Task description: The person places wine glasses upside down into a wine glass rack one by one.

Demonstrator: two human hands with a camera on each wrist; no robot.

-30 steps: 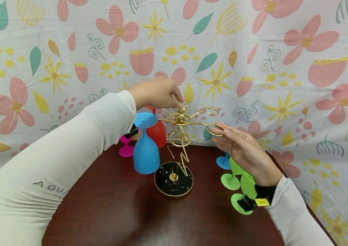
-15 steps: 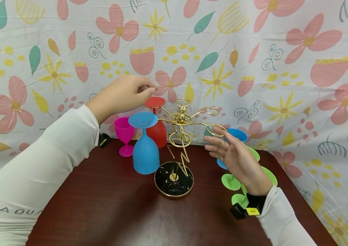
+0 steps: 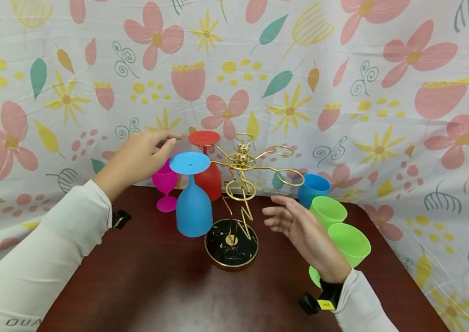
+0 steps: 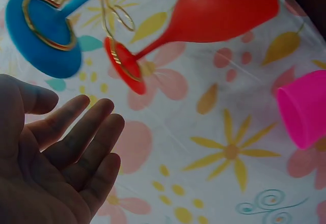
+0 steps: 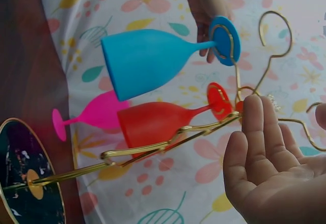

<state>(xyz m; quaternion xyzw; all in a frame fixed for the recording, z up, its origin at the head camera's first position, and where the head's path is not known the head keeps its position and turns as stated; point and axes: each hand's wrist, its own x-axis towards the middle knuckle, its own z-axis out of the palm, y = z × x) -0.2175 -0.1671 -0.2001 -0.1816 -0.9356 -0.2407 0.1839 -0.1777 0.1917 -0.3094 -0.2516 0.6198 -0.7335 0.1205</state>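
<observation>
A gold wire wine glass rack (image 3: 240, 190) stands on a round black base (image 3: 226, 251). A blue wine glass (image 3: 194, 210) and a red wine glass (image 3: 209, 177) hang upside down by their feet from its left hooks. My left hand (image 3: 135, 157) hovers left of these two, fingers loosely bent and holding nothing; the left wrist view shows its palm (image 4: 46, 163) apart from the blue foot (image 4: 43, 35). My right hand (image 3: 302, 230) is in the air below the rack's bare right hook (image 3: 290, 177), fingers relaxed. Nothing lies in its palm (image 5: 285, 178).
Upright on the left, behind my left hand, stands a pink goblet (image 3: 166, 184). Along the table's right side stand a blue goblet (image 3: 314, 186) and two green goblets (image 3: 329, 211), partly behind my right hand. A flowered cloth (image 3: 234, 55) hangs behind the dark wooden table (image 3: 201, 295).
My left hand has left the rack's top and moved left and down past the hanging glasses. My right hand has come away from the right hook and lowered.
</observation>
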